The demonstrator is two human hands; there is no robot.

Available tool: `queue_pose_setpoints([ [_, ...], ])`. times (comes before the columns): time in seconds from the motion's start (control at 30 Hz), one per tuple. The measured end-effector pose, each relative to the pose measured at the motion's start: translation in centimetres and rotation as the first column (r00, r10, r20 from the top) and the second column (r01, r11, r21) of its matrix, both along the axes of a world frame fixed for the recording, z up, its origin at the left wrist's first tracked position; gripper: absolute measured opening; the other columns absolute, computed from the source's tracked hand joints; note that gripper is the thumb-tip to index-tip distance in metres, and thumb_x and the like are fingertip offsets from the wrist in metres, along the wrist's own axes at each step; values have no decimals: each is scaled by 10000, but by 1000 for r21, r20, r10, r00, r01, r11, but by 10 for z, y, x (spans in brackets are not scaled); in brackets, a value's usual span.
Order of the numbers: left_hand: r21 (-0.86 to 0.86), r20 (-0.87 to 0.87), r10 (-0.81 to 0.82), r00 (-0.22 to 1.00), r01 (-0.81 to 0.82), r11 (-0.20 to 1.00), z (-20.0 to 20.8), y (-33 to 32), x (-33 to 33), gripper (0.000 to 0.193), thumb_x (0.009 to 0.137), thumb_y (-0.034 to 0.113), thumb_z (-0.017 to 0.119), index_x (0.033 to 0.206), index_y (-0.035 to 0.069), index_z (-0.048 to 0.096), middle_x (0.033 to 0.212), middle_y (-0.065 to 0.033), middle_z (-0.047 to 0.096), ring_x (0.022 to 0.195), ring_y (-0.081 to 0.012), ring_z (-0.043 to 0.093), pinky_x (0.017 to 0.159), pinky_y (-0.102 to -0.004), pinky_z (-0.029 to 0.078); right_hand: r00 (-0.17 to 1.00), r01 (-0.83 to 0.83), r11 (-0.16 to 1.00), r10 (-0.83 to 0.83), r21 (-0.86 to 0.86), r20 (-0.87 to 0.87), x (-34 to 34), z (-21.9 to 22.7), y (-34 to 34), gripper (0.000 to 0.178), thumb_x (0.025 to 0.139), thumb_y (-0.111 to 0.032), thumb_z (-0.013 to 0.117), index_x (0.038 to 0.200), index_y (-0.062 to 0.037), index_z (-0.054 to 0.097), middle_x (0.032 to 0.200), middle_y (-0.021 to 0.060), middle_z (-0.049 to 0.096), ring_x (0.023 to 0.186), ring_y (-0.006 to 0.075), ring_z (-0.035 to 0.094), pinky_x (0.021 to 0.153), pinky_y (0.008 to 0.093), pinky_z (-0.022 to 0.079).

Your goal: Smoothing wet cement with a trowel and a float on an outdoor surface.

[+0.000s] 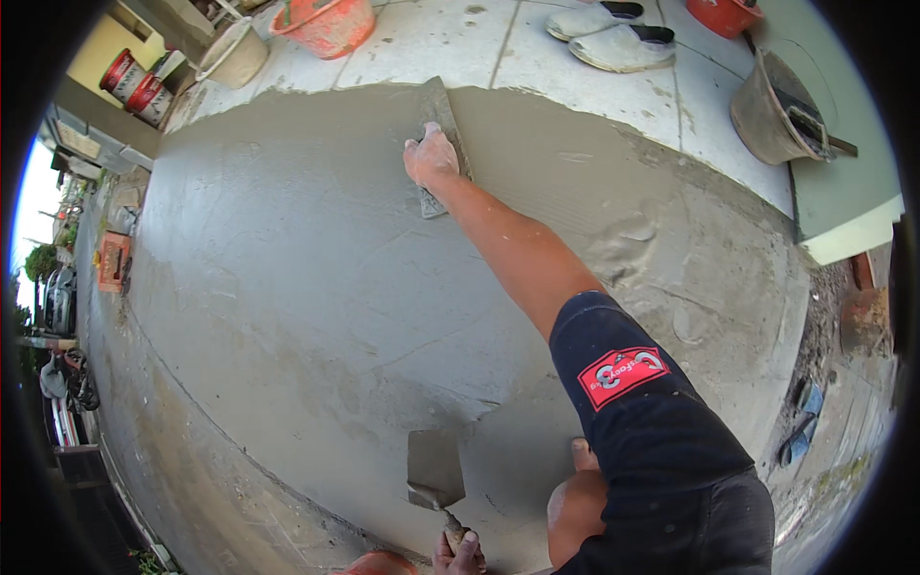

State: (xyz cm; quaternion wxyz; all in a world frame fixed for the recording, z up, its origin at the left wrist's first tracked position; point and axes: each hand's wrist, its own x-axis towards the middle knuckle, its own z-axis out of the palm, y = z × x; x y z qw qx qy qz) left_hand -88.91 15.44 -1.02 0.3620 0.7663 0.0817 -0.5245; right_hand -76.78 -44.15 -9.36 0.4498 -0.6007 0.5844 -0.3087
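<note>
Far out across the wet grey screed (316, 287), a long flat finishing trowel (443, 144) is held by the right hand (431, 156), the arm stretched fully from the near right. The fingers are wrapped shut around the handle on top of the blade, knuckles up, with the blade lying flat on the mortar just short of the pale tiled floor (575, 67) beyond. Near the bottom edge, a smaller square-bladed trowel (435, 470) is gripped by the left hand (458, 554), the fingers closed about its wooden handle and the blade resting on the screed. Both tools are judged stiff and fairly light, though drag from the wet mix will be felt; each is best taken by its handle, as the metal is likely slick with slurry. The screed itself is judged soft, heavy and easily marked, and dents are already seen at the far right of it. At the far left, 2 red-and-white paint cans (136, 86), a pale bucket (235, 56) and an orange bucket (331, 24) are set on the tiles; at the far right, a pair of mortar-caked sandals (613, 34) and a dirty tub (771, 120) holding a tool are seen.
</note>
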Motion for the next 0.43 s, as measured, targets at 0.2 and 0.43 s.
queue_pose_setpoints([
  [0.2, -165, 29, 17, 999, -12, 986, 16, -13, 5, 243, 933, 324, 719, 974, 143, 561, 691, 62, 474, 535, -41, 393, 475, -228, 308, 948, 286, 951, -261, -121, 182, -174, -56, 13, 526, 938, -264, 609, 1354, 36, 494, 1196, 309, 642, 1128, 471, 624, 985, 487, 491],
  [0.43, -244, 38, -59, 998, 66, 968, -7, 8, 21, 267, 917, 277, 735, 992, 110, 541, 689, 25, 523, 528, -90, 479, 482, -251, 387, 743, 485, 860, -502, 160, 442, -387, 15, 127, 531, 989, -218, 600, 1429, 11, 412, 804, 68, 623, 452, 117, 485, 395, 267, 448],
])
